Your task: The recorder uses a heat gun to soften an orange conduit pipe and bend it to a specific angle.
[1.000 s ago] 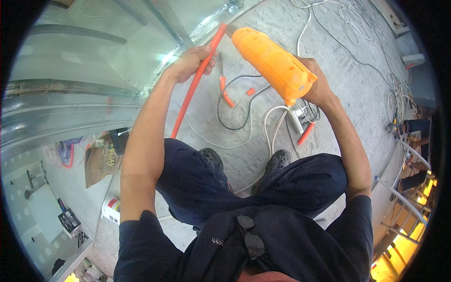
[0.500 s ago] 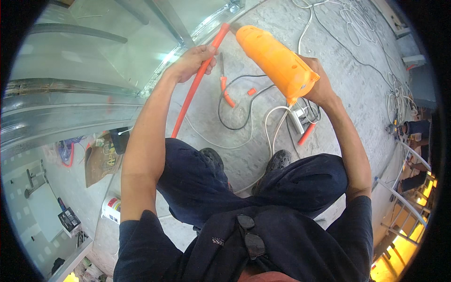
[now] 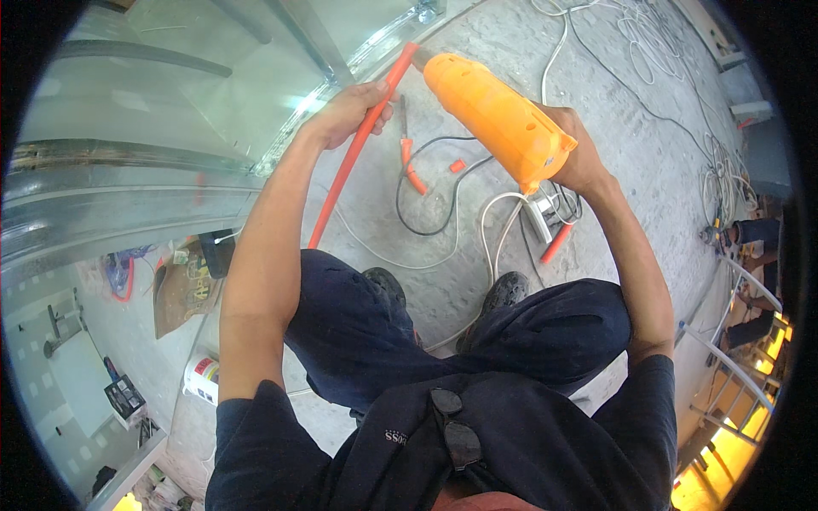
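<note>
My left hand is closed round an orange plastic pipe, near its upper end. The pipe slants down toward my left knee. My right hand grips a yellow heat gun; its handle is mostly hidden behind the body. The gun's metal nozzle points at the pipe's far end, close against it; I cannot tell whether they touch. On the floor beyond my feet lie a saw with an orange handle, a short orange pipe offcut and another orange pipe piece.
A white power strip with cables lies below the gun. Loose cables spread at the far right. Metal framing and a glassy panel stand left. A white bucket is by my left arm, a metal ladder at right.
The heat gun has shifted slightly left and down, and its nozzle shows more beside the pipe end. The pipe and my left hand are almost unmoved.
</note>
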Demonstrator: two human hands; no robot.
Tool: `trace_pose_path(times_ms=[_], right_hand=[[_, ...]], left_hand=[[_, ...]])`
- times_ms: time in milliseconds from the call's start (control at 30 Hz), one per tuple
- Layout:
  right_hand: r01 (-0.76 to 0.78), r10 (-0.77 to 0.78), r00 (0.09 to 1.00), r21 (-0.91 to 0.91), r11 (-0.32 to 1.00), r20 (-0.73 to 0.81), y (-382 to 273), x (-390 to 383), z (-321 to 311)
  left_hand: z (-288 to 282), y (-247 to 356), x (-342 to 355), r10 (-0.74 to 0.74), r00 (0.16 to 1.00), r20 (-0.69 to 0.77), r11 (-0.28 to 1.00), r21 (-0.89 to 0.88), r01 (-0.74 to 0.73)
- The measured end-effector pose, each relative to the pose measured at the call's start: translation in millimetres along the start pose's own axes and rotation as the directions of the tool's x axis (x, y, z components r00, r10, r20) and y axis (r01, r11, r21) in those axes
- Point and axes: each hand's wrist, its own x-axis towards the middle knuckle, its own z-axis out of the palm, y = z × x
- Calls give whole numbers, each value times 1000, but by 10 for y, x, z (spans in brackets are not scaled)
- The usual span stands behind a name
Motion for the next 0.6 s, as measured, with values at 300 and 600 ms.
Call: trace_pose_path(times_ms=[300, 600], right_hand=[[12, -11, 999, 5, 1000, -40, 17, -8, -10], [15, -14, 1000, 31, 999, -24, 6, 2, 8]], left_hand=[[-1, -6, 13, 1, 1000, -19, 1000, 17, -1], [-12, -30, 23, -11, 1000, 7, 1000, -27, 11]])
